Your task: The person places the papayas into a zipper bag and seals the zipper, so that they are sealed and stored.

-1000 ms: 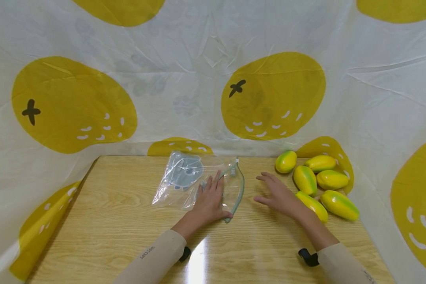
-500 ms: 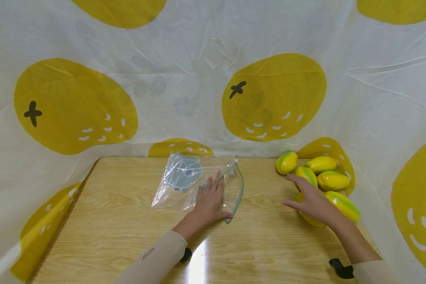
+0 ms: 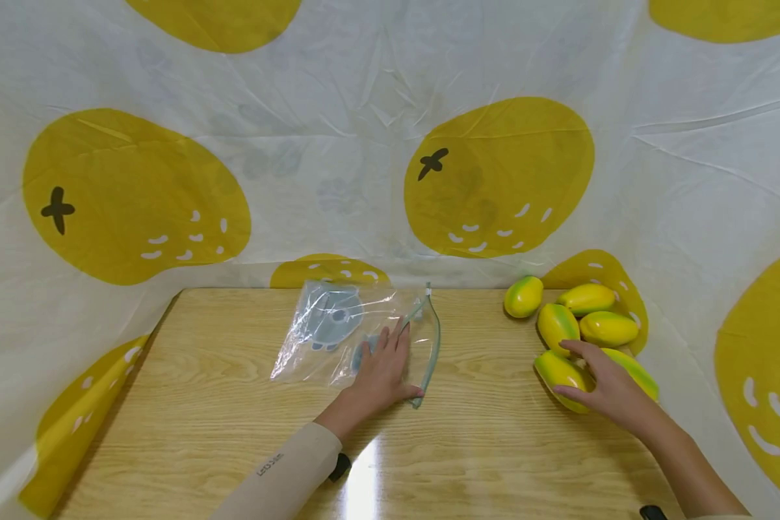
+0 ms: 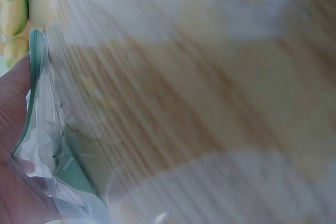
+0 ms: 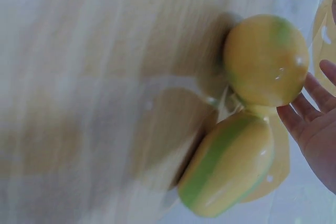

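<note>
A clear zip bag [image 3: 330, 316] with a grey animal print lies flat in the middle of the table. On it, near its green-edged mouth, rests my left hand [image 3: 380, 372], fingers extended and thumb by the green zip strip [image 4: 34, 72]. My right hand [image 3: 611, 390] is at the nearest yellow-green mango [image 3: 559, 375], thumb and fingers spread over it. Seen from the right wrist, the fingertips come up to the side of one round-looking mango [image 5: 265, 59], without curling round it. Whether they press on it I cannot tell.
Several other mangoes [image 3: 607, 328] lie grouped at the table's back right, one of them [image 3: 523, 296] slightly apart. A white cloth [image 3: 338, 173] with large yellow fruit prints stands up behind and along both sides of the wooden table [image 3: 227, 433].
My right hand has moved right, from the space between the bag and the fruit to the nearest mango. My left hand stays on the bag, which has slid slightly left.
</note>
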A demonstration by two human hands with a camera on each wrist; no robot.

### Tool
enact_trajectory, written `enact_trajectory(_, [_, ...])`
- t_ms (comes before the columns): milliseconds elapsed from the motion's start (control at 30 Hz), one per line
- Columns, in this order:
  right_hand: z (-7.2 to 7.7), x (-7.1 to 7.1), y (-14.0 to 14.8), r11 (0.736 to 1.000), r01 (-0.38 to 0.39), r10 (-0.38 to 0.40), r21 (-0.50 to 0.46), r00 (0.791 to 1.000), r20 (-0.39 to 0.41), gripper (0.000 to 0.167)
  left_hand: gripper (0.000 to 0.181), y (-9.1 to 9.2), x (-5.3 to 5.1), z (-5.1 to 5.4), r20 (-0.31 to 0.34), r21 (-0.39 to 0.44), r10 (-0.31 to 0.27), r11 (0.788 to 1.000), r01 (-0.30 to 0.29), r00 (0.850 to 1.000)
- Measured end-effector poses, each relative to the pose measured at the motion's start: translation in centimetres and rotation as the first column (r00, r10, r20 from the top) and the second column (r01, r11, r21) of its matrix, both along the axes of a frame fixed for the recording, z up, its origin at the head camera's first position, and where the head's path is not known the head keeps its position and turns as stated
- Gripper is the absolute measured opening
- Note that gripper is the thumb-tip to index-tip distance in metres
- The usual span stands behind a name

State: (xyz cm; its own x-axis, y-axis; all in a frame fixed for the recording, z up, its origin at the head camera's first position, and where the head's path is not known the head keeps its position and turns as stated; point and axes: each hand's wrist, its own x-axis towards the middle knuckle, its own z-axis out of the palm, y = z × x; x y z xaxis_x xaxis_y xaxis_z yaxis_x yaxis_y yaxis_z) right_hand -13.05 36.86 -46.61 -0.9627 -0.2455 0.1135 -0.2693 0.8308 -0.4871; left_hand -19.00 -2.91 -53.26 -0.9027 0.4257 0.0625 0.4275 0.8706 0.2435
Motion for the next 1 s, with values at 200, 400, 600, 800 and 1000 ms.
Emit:
enact_trajectory(200, [-1.2, 0.7, 0.5, 1.0, 0.003, -0.004, -0.018, 1.0, -0.028, 0.079, 0.137, 0.0, -0.1, 0.0, -0.008, 0.002, 0.013, 1.0, -0.013, 1.0])
enact_trajectory(400, [-2.5, 1.0, 0.8, 0.999, 0.024, -0.026, -0.029, 0.997, -0.066, 0.08, 0.138, 0.0, -0.1, 0.2, -0.014, -0.004, 0.016, 1.0, -0.016, 1.0])
enact_trajectory(600, [-3.3, 1.2, 0.8, 0.999, 0.024, -0.026, -0.03, 0.996, -0.081, 0.084, 0.136, 0.1, 0.1, 0.4, 0.019, 0.0, 0.018, 1.0, -0.018, 1.0])
enact_trajectory(800, [-4.0, 1.4, 0.8, 0.999, 0.017, -0.019, -0.028, 0.997, -0.079, 0.089, 0.138, 0.1, 0.0, 0.5, 0.018, 0.003, 0.021, 1.0, -0.022, 1.0])
enact_trajectory(1000, [-4.7, 1.4, 1.3, 1.0, 0.001, 0.0, 0.005, 0.995, -0.096, 0.089, 0.14, 0.1, 0.0, 0.5, 0.014, 0.006, 0.023, 1.0, -0.023, 1.0])
